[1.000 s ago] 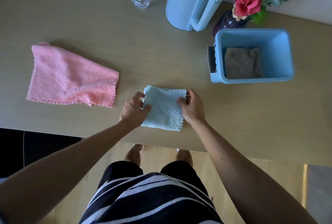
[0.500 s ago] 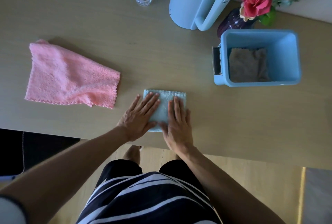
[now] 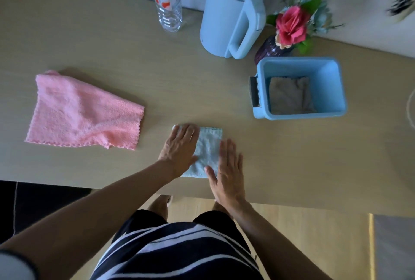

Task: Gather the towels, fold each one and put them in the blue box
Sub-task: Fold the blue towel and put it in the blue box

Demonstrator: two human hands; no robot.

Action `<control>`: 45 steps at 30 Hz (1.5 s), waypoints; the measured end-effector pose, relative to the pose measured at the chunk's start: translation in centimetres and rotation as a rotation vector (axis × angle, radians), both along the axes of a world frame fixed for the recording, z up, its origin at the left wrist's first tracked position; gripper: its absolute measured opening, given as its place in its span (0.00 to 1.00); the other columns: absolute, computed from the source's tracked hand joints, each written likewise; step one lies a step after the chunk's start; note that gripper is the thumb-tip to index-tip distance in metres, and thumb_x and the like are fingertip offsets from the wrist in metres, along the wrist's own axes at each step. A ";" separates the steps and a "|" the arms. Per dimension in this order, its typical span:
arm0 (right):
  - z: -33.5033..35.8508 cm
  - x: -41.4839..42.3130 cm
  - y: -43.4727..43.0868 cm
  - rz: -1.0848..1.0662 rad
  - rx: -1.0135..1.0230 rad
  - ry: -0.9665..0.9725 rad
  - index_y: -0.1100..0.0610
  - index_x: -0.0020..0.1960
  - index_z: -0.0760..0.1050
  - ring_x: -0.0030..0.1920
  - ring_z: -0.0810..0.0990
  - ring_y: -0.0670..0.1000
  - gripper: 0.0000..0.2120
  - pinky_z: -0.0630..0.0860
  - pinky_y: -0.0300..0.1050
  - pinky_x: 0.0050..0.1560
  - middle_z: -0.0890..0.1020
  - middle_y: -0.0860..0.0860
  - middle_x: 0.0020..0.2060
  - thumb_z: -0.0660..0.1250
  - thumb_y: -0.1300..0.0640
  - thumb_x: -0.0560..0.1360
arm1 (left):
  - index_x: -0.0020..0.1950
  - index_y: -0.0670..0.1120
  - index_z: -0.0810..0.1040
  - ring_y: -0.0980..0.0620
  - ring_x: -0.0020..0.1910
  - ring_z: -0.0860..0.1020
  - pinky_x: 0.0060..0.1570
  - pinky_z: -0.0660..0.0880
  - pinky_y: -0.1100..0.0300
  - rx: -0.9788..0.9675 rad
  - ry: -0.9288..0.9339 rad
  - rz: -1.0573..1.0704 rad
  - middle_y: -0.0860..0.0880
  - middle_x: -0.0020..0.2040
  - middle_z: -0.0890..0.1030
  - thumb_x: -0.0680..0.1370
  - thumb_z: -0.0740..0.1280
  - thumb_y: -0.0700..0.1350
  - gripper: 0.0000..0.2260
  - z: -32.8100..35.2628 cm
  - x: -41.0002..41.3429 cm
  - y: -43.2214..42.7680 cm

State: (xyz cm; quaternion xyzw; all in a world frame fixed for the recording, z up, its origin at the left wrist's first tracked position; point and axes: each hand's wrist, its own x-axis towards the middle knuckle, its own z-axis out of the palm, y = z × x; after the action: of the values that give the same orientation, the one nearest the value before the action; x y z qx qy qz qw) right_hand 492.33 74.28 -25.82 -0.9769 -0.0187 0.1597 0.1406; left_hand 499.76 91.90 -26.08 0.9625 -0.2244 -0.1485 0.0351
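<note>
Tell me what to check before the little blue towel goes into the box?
1. Light blue towel folded small: ok, it lies as a compact rectangle on the table.
2. Hands ready to lift: not ok, the left hand and right hand lie flat on it, open, gripping nothing.
3. Blue box open, with room: ok, only one folded tan towel lies on its floor.
4. Path to the box clear: ok, bare table between towel and box.
5. Other towels done: not ok, the pink towel lies unfolded on the left.
</note>
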 end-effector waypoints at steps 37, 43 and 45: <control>18.0 19.6 -24.5 -0.397 0.868 -0.017 0.44 0.56 0.73 0.45 0.80 0.51 0.22 0.79 0.53 0.45 0.80 0.55 0.49 0.71 0.65 0.69 | 0.63 0.69 0.75 0.44 0.46 0.81 0.52 0.82 0.47 -1.159 0.442 0.651 0.48 0.54 0.80 0.69 0.72 0.45 0.27 14.0 12.4 -20.3; 15.2 23.7 -26.3 -0.232 0.365 0.109 0.49 0.54 0.82 0.43 0.83 0.55 0.16 0.81 0.49 0.47 0.85 0.56 0.48 0.78 0.57 0.67 | 0.60 0.54 0.80 0.42 0.45 0.83 0.48 0.83 0.46 -1.003 0.473 0.724 0.39 0.54 0.83 0.70 0.76 0.41 0.20 10.9 14.0 -23.1; 14.5 24.7 -26.1 -0.178 0.254 0.178 0.50 0.59 0.81 0.42 0.82 0.52 0.22 0.77 0.43 0.39 0.83 0.54 0.49 0.79 0.57 0.67 | 0.63 0.53 0.79 0.43 0.46 0.83 0.46 0.84 0.48 -0.938 0.476 0.735 0.38 0.55 0.82 0.68 0.77 0.42 0.24 9.6 14.4 -23.8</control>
State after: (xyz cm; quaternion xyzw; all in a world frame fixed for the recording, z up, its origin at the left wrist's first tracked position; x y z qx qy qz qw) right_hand 517.06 48.21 -11.32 -0.9311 0.0601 0.2290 0.2774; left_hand 514.19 68.13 -16.49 0.7997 0.0929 -0.2223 0.5500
